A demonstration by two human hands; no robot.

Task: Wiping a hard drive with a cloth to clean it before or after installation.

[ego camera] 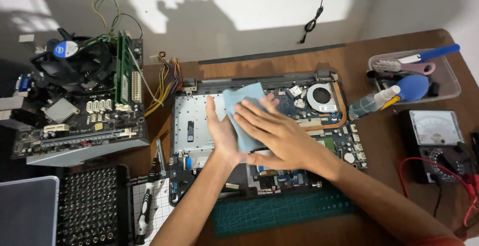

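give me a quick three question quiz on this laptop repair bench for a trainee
1. True or false: both hands are on the light blue cloth over the opened laptop.
2. Which thing sits to the left of the laptop? A) desktop motherboard with a fan B) analog multimeter C) clear plastic tub of tools
3. Fill in: the round cooling fan of the laptop sits in its top ____ corner as the camera sees it.

Key:
1. True: the left hand lies beside and under the cloth, and the right hand presses flat on top of it.
2. A: the desktop motherboard is on the left; the multimeter and tub are on the right.
3. right
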